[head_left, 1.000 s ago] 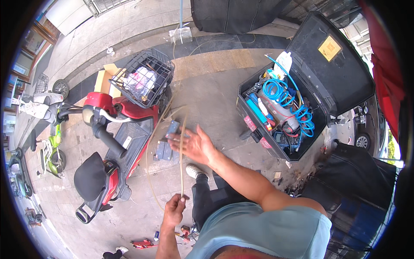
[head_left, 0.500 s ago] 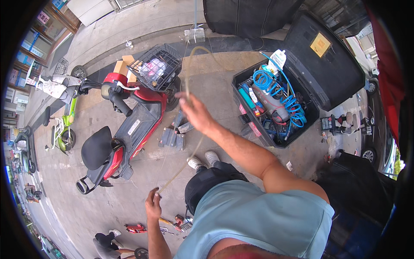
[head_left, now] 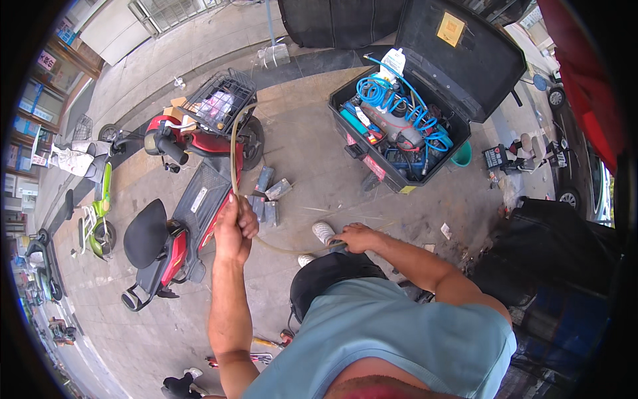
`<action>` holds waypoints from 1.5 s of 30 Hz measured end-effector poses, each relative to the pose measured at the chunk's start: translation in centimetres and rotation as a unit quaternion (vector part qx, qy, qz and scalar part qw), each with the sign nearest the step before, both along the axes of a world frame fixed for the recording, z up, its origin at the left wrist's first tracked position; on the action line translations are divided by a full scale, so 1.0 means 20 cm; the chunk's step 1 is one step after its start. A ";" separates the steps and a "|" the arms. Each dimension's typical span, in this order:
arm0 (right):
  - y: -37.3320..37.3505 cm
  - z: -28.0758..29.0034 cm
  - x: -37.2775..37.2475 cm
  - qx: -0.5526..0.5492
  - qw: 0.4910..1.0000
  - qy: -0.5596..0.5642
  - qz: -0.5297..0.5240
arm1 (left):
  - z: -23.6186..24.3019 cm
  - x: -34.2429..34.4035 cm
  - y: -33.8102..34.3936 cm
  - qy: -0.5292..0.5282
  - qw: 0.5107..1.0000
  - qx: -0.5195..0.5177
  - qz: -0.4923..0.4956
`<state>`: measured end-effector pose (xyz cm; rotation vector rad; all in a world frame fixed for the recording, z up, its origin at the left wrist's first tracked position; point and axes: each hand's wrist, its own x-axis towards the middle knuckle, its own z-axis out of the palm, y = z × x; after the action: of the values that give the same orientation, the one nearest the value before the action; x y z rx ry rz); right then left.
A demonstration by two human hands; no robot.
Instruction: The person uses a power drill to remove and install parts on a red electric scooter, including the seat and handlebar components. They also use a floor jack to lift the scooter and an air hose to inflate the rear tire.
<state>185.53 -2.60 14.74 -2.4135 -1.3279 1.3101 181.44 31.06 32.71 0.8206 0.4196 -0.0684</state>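
Note:
A long, translucent yellowish hose [head_left: 233, 149] runs between my hands, with a free length curving up past the scooter's front basket. My left hand [head_left: 235, 229] is closed round it beside the red and black scooter [head_left: 211, 189]. From there the hose sags in a shallow arc to my right hand [head_left: 355, 238], held low before my waist, above my white shoes [head_left: 323, 232]. The fingers of that hand are pressed together on the hose near its other end. Several grey battery-like blocks [head_left: 278, 189] lie on the ground just beyond my left hand.
An open black tool case [head_left: 405, 174] at the far right holds a coiled blue air hose [head_left: 374, 90] and tools. Behind it stands a green bucket [head_left: 462, 155]. Hand tools [head_left: 267, 342] lie at the lower left near a person in dark clothing [head_left: 179, 387]. A green bike [head_left: 101, 199] stands left.
My left hand has moved forward along the hose, while my right hand has come back down toward my waist. The hose's high loop has dropped. My view has shifted slightly.

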 end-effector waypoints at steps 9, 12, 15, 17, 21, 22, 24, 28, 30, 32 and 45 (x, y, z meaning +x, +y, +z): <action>1.31 0.65 0.25 0.413 0.390 0.696 -0.439 | -0.29 -1.34 -0.03 0.109 0.927 0.359 0.013; 1.58 0.44 0.45 0.450 0.387 0.716 -0.368 | -0.22 -1.81 -0.10 0.253 0.799 0.546 -0.004; 1.55 0.52 0.65 0.495 0.507 0.481 -0.516 | -0.50 -2.30 -0.10 0.302 0.728 0.610 0.081; 1.39 0.30 1.09 0.464 0.545 0.443 -0.540 | -0.64 -2.68 -0.13 0.411 0.710 0.564 0.091; 1.07 0.02 1.77 0.464 0.536 0.465 -0.530 | -1.06 -3.15 -0.51 0.518 0.611 0.598 0.018; 1.26 0.18 1.19 0.477 0.543 0.388 -0.571 | -1.01 -3.16 -0.70 0.551 0.606 0.571 0.055; 1.16 0.54 0.65 0.508 0.641 0.297 -0.493 | -0.81 -2.65 -0.41 0.493 0.702 0.490 0.158; 1.09 0.83 -0.28 0.470 0.764 0.200 -0.393 | -0.51 -1.51 -0.06 0.120 0.951 0.147 0.243; 0.98 0.74 -0.48 0.404 0.832 0.201 -0.324 | -0.36 -1.11 -0.04 0.013 0.984 -0.030 0.175; 0.89 0.73 -0.54 0.386 0.868 0.183 -0.255 | -0.12 -0.88 -0.03 -0.072 0.964 -0.214 0.142; -0.08 1.56 0.38 0.633 0.595 0.271 -0.415 | -1.18 -1.29 0.49 -0.054 0.587 -0.526 0.613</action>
<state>193.09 -4.22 45.85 -1.0748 -0.4045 0.3729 155.67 40.95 9.05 -0.7839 0.6434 0.9663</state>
